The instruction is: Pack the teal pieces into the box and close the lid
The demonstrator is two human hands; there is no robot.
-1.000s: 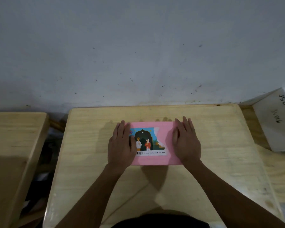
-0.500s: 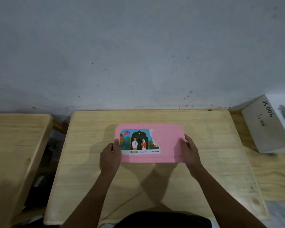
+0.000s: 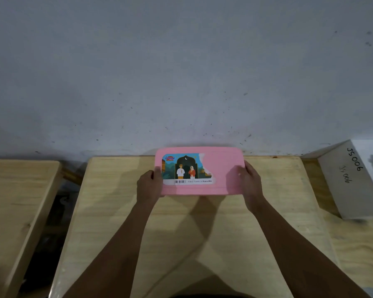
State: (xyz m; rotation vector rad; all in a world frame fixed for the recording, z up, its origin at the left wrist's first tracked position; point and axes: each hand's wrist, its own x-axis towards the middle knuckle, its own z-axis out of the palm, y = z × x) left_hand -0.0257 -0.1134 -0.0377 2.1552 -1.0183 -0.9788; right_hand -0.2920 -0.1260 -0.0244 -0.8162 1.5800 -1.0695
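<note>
A pink box (image 3: 224,168) with its lid on and a torn picture sticker on top is held up above the wooden table (image 3: 278,211). My left hand (image 3: 149,186) grips its left end, with the thumb on the lid. My right hand (image 3: 250,183) grips its right end. The box tilts its top toward me, and its far edge overlaps the wall behind. No teal pieces are visible; the inside of the box is hidden.
A second wooden table (image 3: 15,201) stands to the left across a dark gap. A grey block (image 3: 351,179) with handwritten marks lies at the right on a plywood surface. A grey wall rises right behind the table.
My hands moved from lying flat on the lid to gripping the box's two ends. The box rose off the table and now sits higher and farther back in view.
</note>
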